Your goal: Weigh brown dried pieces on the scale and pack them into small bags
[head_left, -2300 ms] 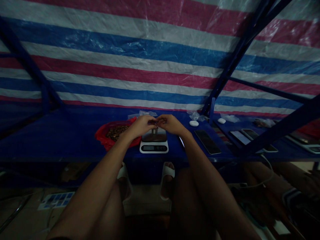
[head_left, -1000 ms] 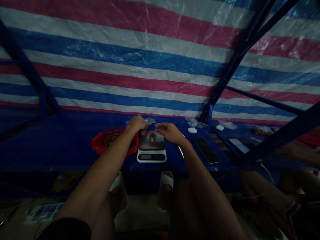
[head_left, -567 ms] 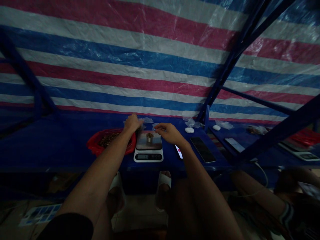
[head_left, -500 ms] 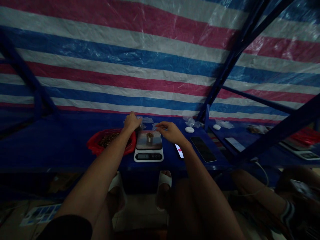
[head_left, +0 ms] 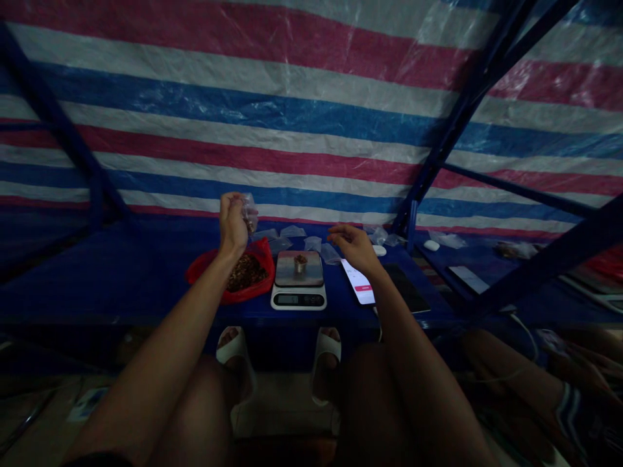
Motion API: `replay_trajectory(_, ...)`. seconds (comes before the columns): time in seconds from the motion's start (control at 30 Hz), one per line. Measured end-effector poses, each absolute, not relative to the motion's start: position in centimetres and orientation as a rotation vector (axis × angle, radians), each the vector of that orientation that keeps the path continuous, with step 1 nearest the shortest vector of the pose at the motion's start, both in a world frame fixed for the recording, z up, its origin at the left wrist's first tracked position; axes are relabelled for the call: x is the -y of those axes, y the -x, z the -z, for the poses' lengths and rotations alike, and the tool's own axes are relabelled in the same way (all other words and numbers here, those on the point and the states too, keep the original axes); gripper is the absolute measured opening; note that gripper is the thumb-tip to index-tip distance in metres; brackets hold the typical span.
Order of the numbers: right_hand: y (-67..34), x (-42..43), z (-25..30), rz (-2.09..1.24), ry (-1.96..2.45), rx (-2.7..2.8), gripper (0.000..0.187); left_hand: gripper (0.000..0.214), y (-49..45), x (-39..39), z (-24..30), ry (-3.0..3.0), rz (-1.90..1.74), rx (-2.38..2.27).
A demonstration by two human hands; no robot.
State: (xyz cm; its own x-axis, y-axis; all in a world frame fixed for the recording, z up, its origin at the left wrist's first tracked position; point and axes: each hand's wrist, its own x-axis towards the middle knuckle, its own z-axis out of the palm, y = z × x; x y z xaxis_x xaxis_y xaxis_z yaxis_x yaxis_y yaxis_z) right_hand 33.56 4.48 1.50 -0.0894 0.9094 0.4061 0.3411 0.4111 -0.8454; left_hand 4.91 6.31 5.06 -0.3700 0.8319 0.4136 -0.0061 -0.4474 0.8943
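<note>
My left hand point(head_left: 232, 224) is closed on a small clear plastic bag point(head_left: 250, 211) with some brown bits in it, raised above a red plastic bag point(head_left: 265, 256) full of small brown pieces point(head_left: 246, 272). To the right of that, a small metal cup point(head_left: 300, 266) heaped with brown bits stands upright on the steel plate of a white digital scale point(head_left: 299, 299). My right hand point(head_left: 354, 245) hovers over the lit phone point(head_left: 359, 285), fingers loosely bent and apart, with nothing visible in them. Several flat clear bags point(head_left: 314, 244) lie behind the scale and near this hand.
A dark tablet or phone point(head_left: 406, 288) and a white oval case point(head_left: 378, 250) lie right on the blue tabletop point(head_left: 160, 285). Blue metal braces point(head_left: 413, 201) rise on both sides before a striped tarp point(head_left: 272, 136). Another person's leg point(head_left: 516, 370) is at lower right.
My left hand has lifted up and left from behind the scale, bringing the small plastic bag with it. My right hand has shifted right, away from the clear bags beside the scale.
</note>
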Motion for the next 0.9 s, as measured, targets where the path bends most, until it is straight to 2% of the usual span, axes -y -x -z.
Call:
replay_trajectory(0.1, -33.1, -4.3, -1.1, -0.794, 1.115, 1.796, 0.025, 0.020, -4.5, -3.9, -3.9, -1.362, -1.659, -1.175)
replay_trajectory(0.23, -32.6, -4.1, -0.9, -0.862, 1.055, 1.968, 0.038, 0.034, -4.2, -1.2, -2.3, -1.879, -1.276, -1.302)
replay_trajectory(0.37, -31.9, -4.1, -0.5, -0.878, 1.084, 2.112, 0.036, 0.035, -4.6, -0.1, -1.2, -2.254, -1.033, -1.313)
replay_trajectory(0.47, -31.1, -4.3, 0.0, -0.884, 1.141, 2.141, 0.043, 0.050, -5.1, 0.1, -0.5, -2.339, -0.882, -1.289)
replay_trajectory(0.6, -30.0, -4.7, 0.5, -0.898, 1.141, 2.156, 0.038, 0.070, -5.4, 0.0, 0.1, -2.330, -0.803, -1.336)
replay_trajectory(0.9, -28.9, -4.3, -0.4, -0.790, 0.984, 2.215, 0.035, 0.087, -6.4, 0.1, -0.2, -2.226, -0.798, -1.409)
